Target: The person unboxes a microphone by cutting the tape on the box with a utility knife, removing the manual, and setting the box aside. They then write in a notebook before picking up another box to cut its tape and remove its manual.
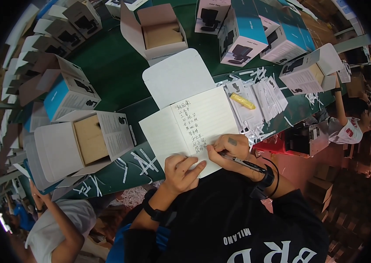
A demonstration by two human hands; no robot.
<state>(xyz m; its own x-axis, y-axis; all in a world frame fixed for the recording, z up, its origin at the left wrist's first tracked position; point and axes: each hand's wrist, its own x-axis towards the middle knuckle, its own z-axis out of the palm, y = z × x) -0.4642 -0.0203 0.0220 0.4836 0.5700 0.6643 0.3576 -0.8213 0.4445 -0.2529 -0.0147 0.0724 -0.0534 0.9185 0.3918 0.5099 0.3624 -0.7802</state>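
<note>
Fingers (214, 153) of our right hand (229, 148) are pinched shut around a dark pen (242, 163), its tip down on the lined page just below the last handwritten row, so the grip looks set for writing. Our left hand (181, 172) lies flat beside it, fingers spread and relaxed, holding nothing but pressing the lower edge of the open notebook (189, 127), apparently to keep the thin paper from sliding on the table. That notebook lies right under both hands, its pale cover flap folded away from us and a column of handwriting running down the right page. Beyond the right fingertips, past the notebook's far edge, we see a yellow highlighter-like stick (242, 101) lying on a loose fan of white printed leaflets (264, 101). Out to the left of our left fingers sits an open white carton (80, 144) with a plain brown cardboard insert, matte and square-cornered, its flaps splayed. Further from the fingers, glossy blue-and-white boxes (242, 37) stand in a cluster on the green table covering (115, 70), which looks soft and felt-like and is strewn with white paper strips (143, 162). Another person's arm (54, 215) in a white sleeve shows at the lower left, well apart from us, and a second person (352, 127) is at the right.
</note>
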